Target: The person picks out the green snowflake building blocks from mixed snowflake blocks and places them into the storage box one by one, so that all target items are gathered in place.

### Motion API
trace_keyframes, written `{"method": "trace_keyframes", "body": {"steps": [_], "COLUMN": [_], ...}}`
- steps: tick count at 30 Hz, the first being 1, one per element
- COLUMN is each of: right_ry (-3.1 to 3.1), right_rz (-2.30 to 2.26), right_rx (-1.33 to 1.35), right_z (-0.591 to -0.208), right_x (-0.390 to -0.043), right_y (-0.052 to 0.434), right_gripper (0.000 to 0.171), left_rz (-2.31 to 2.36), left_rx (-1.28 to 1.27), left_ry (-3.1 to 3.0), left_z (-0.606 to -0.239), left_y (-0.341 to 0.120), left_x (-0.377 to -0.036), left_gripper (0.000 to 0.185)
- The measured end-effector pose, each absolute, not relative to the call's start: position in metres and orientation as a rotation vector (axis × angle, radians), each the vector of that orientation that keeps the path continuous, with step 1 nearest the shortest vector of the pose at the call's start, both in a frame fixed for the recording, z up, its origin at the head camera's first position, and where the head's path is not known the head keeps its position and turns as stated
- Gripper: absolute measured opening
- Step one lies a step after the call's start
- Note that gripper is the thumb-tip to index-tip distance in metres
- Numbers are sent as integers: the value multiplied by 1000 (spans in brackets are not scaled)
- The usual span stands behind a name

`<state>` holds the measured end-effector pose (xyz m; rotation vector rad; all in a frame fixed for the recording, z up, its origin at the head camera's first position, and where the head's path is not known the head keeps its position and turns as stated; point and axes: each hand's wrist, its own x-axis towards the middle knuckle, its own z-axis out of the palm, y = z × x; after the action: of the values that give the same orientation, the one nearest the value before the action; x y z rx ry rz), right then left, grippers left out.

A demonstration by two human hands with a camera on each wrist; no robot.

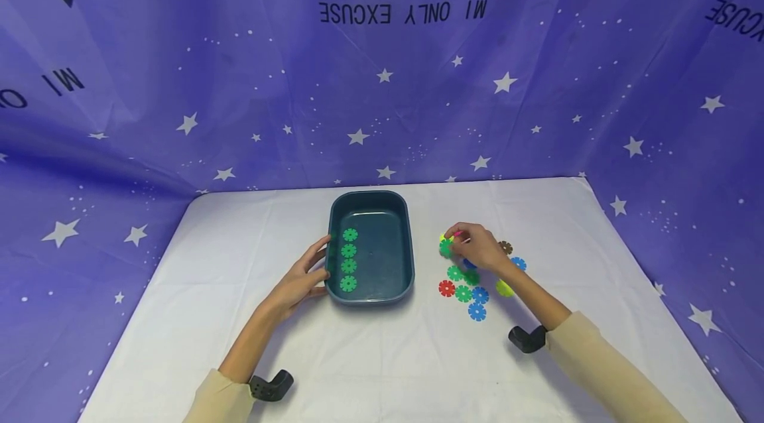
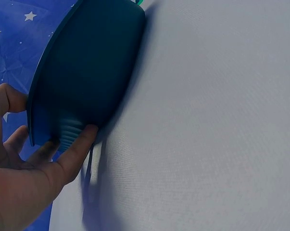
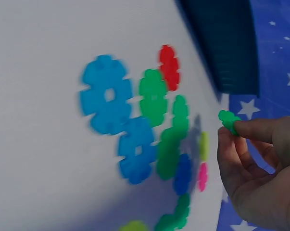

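Note:
My left hand (image 1: 298, 285) holds the left side of a dark teal plastic tray (image 1: 390, 300). In the left wrist view its fingers (image 2: 80, 147) spread along the tray's outer wall and the rim. Several green snowflake-shaped building discs (image 1: 349, 250) lie in a row inside, along the tray's left side. To the right of the tray, my right hand (image 1: 479, 247) pinches a green snowflake disc (image 3: 229, 120) between thumb and fingertips, raised above the white cloth. Loose discs are spread below and around this hand, and it partly hides some of them.
On the cloth lie a red disc (image 1: 446, 288), several blue discs (image 1: 477, 311), more green ones (image 1: 463, 294), a yellow one (image 1: 505, 288) and a brown one (image 1: 505, 247). A purple star-patterned curtain (image 1: 382, 118) stands behind the table and along both sides.

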<state>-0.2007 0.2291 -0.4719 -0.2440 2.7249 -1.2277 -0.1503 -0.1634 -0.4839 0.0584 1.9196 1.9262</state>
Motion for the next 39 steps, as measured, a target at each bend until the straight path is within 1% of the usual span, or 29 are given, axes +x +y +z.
{"method": "trace_keyframes", "body": {"steps": [10,15,21,25,31,39], "right_ry": [2687,2638,2584,2521,2421,2432], "right_rz": [-1378,-1468,-1534,-1582,-1629,-1616], "right_rx": [-250,-295,-347,-365,-324,-257], "right_z": [-435,-418,-407,-405,-407,-426], "right_x": [-218,-229,-243,-252,-263,-280], "right_y": [204,183,154,133,102,67], "right_gripper": [21,22,22,23,22,24], "left_rz": [1920,1923,1919,1928,1920,1949], "left_rx": [66,67,69,59,52,51], "left_ry": [1929,1922,1930,1928,1925,1904], "left_z": [-484,-484,-484,-483,-483,-484], "left_y": [-164,-164,-163,-162,-160,-161], "left_x": [-151,-150,-149,-150,-150,-150], "left_gripper": [80,80,80,80,80,81]}}
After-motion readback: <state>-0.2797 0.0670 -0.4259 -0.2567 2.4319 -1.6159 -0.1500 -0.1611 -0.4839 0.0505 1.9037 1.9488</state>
